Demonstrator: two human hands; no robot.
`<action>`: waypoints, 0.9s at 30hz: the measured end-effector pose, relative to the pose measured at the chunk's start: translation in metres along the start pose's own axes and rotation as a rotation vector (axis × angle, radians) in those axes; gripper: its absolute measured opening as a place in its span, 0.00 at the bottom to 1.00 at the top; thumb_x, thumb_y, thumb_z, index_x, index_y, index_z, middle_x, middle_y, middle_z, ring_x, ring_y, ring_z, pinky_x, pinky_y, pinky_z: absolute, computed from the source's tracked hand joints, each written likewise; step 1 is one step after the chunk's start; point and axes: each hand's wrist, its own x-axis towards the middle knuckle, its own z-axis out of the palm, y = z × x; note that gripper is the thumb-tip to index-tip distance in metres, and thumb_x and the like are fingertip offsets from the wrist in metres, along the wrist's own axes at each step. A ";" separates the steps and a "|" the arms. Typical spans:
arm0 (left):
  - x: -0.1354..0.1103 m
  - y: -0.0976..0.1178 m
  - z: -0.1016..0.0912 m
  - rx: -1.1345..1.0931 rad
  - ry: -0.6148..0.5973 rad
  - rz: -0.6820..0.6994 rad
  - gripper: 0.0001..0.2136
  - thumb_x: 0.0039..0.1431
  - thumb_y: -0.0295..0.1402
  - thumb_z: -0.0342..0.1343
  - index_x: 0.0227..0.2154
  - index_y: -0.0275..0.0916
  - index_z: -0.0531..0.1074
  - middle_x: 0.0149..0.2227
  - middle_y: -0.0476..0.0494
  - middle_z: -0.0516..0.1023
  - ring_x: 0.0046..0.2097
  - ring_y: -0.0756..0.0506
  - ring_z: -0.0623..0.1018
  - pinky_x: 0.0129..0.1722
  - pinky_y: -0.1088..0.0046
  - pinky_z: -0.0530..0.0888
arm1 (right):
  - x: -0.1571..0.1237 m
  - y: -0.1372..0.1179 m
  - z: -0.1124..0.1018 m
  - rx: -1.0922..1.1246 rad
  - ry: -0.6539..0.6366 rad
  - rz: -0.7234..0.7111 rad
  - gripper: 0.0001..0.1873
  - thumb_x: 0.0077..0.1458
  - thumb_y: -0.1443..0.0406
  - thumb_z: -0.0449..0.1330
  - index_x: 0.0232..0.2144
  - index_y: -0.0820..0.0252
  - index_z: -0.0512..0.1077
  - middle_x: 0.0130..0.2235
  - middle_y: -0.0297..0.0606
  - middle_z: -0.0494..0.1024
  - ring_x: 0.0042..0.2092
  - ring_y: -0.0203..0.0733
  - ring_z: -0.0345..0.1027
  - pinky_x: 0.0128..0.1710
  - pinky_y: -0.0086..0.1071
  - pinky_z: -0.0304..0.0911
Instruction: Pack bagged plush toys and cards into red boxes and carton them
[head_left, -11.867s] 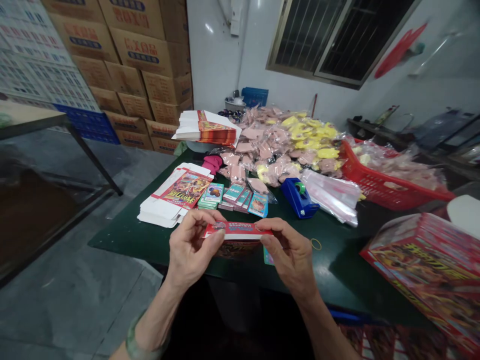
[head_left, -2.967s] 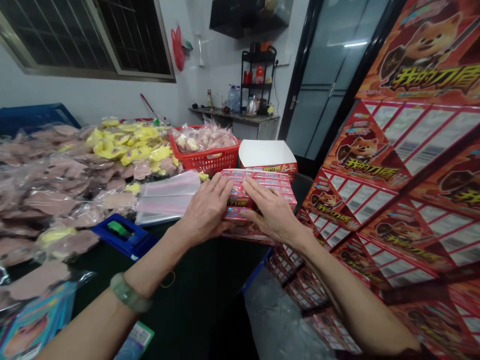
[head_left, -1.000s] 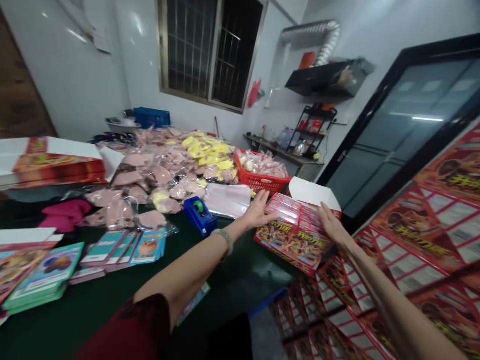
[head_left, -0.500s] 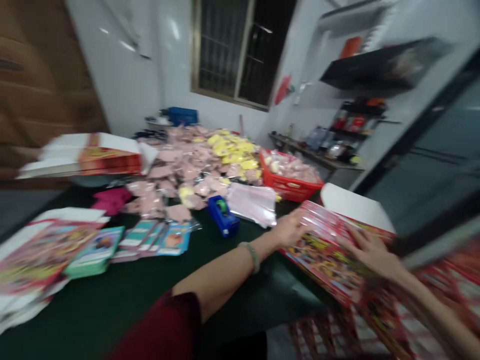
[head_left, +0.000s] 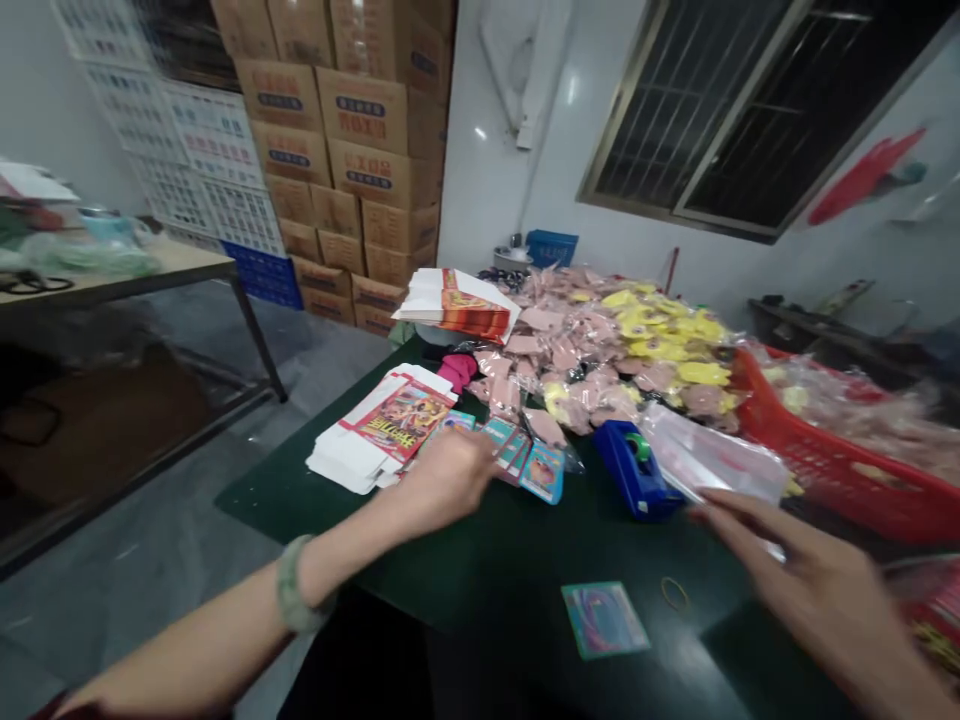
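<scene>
My left hand (head_left: 456, 470), fingers curled and partly hidden, is over the row of printed cards (head_left: 507, 446), just right of the flat red-and-white printed boxes (head_left: 397, 418). Whether it grips a card cannot be seen. At the right, my right hand (head_left: 802, 570) pinches the near edge of a clear plastic bag (head_left: 720, 455) from a flat stack. Beside that stack stands a blue tape dispenser (head_left: 636, 472) with a green core. A single card (head_left: 605, 619) lies flat on the dark green table, and a thin rubber band (head_left: 674, 594) is close to it.
Behind the cards spreads a heap of bagged pink pieces (head_left: 566, 345) and yellow pieces (head_left: 667, 325). A red basket (head_left: 840, 455) holds more bagged pieces at the right. Folded white-and-red boxes (head_left: 469, 308) are stacked at the back left. Cartons (head_left: 375, 170) stand against the wall.
The view has swung left. Both hands have left the red printed box and clear packets at the right; the left is now at the cards, the right at the plastic bags.
</scene>
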 end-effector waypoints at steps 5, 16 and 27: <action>-0.065 -0.092 0.018 0.144 0.007 -0.282 0.11 0.59 0.30 0.48 0.42 0.38 0.72 0.50 0.35 0.72 0.54 0.36 0.69 0.45 0.58 0.68 | 0.084 -0.138 0.141 0.234 -0.370 -0.215 0.16 0.60 0.62 0.47 0.43 0.60 0.72 0.39 0.40 0.79 0.41 0.40 0.73 0.42 0.30 0.66; -0.091 -0.097 0.067 0.141 0.078 -0.405 0.17 0.61 0.27 0.43 0.50 0.39 0.69 0.58 0.34 0.66 0.61 0.34 0.63 0.54 0.46 0.63 | 0.135 -0.229 0.290 -0.045 -0.460 -0.105 0.19 0.55 0.60 0.54 0.43 0.69 0.69 0.47 0.58 0.73 0.52 0.56 0.64 0.50 0.43 0.55; -0.097 -0.039 0.016 -0.169 0.651 -0.546 0.26 0.60 0.38 0.49 0.58 0.32 0.54 0.46 0.31 0.75 0.42 0.40 0.78 0.39 0.63 0.75 | 0.102 -0.234 0.153 0.491 -0.440 -0.527 0.08 0.52 0.67 0.56 0.22 0.61 0.66 0.27 0.31 0.72 0.31 0.34 0.63 0.36 0.31 0.54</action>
